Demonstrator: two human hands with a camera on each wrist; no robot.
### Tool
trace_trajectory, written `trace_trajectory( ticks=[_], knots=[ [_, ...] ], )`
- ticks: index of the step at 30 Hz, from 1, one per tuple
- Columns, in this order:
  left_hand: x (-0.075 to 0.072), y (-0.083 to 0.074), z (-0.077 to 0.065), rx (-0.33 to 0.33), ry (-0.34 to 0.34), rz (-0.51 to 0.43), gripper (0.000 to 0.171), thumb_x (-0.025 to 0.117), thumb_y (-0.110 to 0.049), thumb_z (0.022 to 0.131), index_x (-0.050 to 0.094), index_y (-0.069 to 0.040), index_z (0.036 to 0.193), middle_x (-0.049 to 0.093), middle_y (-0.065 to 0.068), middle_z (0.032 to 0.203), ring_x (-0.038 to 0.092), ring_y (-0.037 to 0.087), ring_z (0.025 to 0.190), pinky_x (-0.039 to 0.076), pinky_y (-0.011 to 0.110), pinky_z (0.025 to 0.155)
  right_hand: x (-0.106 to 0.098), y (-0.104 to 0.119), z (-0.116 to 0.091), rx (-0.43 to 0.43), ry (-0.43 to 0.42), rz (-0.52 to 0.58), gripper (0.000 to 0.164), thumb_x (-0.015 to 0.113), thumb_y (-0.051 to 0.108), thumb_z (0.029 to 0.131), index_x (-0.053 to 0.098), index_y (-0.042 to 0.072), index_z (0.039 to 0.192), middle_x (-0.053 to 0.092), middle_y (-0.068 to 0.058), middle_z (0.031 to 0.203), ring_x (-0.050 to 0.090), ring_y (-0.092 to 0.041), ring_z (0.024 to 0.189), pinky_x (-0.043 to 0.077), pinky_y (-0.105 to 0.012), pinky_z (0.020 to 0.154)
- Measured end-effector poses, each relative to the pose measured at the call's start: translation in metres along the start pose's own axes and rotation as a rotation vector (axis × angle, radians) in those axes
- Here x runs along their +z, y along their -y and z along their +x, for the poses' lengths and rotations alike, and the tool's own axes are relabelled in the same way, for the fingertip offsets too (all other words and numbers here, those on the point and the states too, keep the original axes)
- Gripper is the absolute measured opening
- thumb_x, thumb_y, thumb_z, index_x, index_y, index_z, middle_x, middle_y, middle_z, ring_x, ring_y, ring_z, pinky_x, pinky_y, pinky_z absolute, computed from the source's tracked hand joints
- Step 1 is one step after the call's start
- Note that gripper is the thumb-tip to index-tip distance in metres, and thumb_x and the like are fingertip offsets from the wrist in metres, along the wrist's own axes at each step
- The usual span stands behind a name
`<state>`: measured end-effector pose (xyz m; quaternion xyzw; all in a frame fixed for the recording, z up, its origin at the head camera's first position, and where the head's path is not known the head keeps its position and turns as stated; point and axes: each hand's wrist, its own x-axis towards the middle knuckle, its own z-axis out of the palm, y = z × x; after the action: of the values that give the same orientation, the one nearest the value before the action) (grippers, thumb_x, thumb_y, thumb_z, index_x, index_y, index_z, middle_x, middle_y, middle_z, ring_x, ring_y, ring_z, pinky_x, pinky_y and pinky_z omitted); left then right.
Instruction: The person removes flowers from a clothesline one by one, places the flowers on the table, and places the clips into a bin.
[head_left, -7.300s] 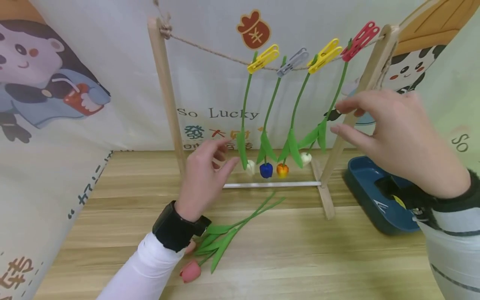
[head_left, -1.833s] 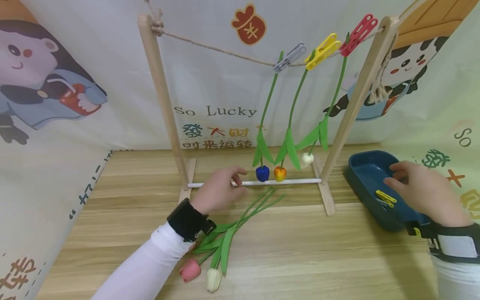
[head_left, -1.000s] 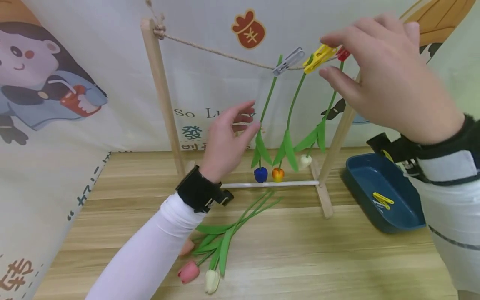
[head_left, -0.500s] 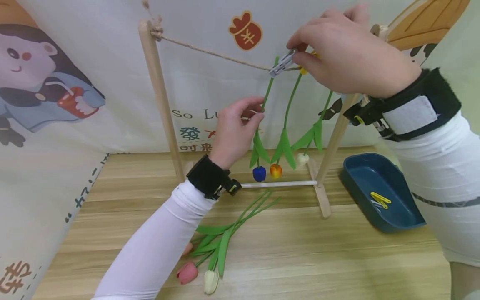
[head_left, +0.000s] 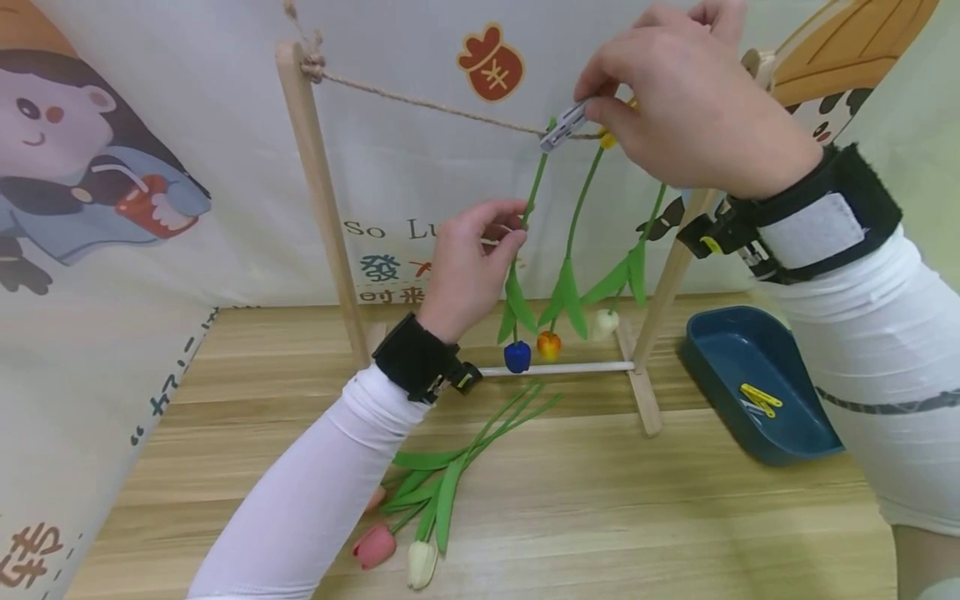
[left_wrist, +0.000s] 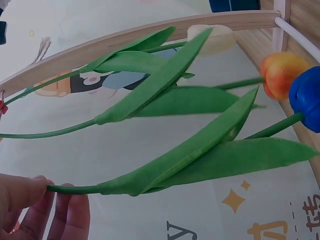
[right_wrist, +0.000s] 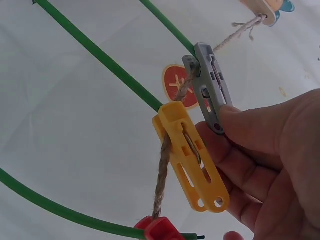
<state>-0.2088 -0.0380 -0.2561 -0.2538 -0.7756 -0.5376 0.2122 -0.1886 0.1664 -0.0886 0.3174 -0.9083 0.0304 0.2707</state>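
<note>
My left hand (head_left: 468, 262) pinches the green stem of the blue artificial tulip (head_left: 517, 357), which hangs head down. My right hand (head_left: 686, 104) squeezes the handle end of a grey clothespin (head_left: 564, 127) between thumb and fingers. In the right wrist view the pin's tip sits at the rope (right_wrist: 162, 175), with the stem top beside it. A yellow clothespin (right_wrist: 192, 155) and a red clothespin (right_wrist: 162, 230) are on the same rope. An orange-yellow tulip (head_left: 549, 345) and a small white tulip (head_left: 606, 323) hang to the right of the blue one.
The rope spans a wooden frame (head_left: 318, 183) with a white crossbar (head_left: 558, 367) low down. Several tulips lie in front, among them a pink tulip (head_left: 375, 547) and a white tulip (head_left: 422, 564). A blue tray (head_left: 720, 400) at right holds yellow clothespins (head_left: 761, 398) and a grey one.
The leftmost yellow clothespin and its white tulip have left the rope; a white tulip now lies in front. Both hands moved up to the blue tulip, which dropped slightly in the last half second.
</note>
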Motion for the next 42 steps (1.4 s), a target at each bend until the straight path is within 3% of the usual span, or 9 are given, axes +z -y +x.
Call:
trace_trajectory(
  ticks=[13,22,29,36,42],
  knots=[
    [-0.001,0.008,-0.009,-0.003,0.018,0.014,0.029,0.069,0.001,0.102,0.071,-0.001,0.131,0.073,0.01,0.11,0.068,0.021,0.097,0.06,0.033,0.083,-0.005,-0.002,-0.003,0.015,-0.085,0.008,0.021,0.063,0.012,0.108,0.077,-0.004,0.113,0.075,-0.023,0.115,0.046,-0.041,0.121,0.005,-0.057,0.117],
    [-0.012,0.009,-0.023,-0.018,0.037,0.065,0.029,0.069,-0.001,0.102,0.071,-0.002,0.132,0.073,0.009,0.113,0.067,0.021,0.098,0.058,0.034,0.083,-0.01,-0.003,-0.018,-0.007,-0.147,0.025,0.022,0.063,0.011,0.108,0.075,-0.005,0.116,0.074,-0.025,0.116,0.046,-0.042,0.123,0.006,-0.056,0.115],
    [-0.023,0.006,-0.037,-0.078,0.07,0.047,0.031,0.07,-0.001,0.102,0.071,-0.003,0.133,0.073,0.008,0.112,0.068,0.02,0.098,0.059,0.035,0.084,-0.006,-0.002,-0.039,0.038,-0.126,0.037,0.027,0.067,0.014,0.105,0.07,0.0,0.128,0.07,-0.022,0.124,0.042,-0.043,0.122,0.011,-0.056,0.109],
    [-0.033,0.006,-0.051,-0.129,0.129,0.061,0.032,0.071,-0.002,0.102,0.071,-0.002,0.134,0.074,0.008,0.11,0.069,0.019,0.098,0.059,0.036,0.086,0.001,0.0,-0.072,0.006,-0.218,0.077,0.029,0.074,0.009,0.1,0.07,0.001,0.128,0.069,-0.022,0.115,0.043,-0.044,0.112,0.012,-0.053,0.105],
    [-0.039,0.009,-0.062,-0.175,0.229,0.057,0.037,0.071,0.0,0.101,0.069,-0.001,0.138,0.073,0.009,0.111,0.07,0.02,0.098,0.06,0.035,0.085,0.009,0.001,-0.103,-0.018,-0.252,0.107,0.033,0.078,0.007,0.096,0.071,-0.002,0.127,0.07,-0.026,0.118,0.046,-0.048,0.109,0.014,-0.049,0.101]
  ],
)
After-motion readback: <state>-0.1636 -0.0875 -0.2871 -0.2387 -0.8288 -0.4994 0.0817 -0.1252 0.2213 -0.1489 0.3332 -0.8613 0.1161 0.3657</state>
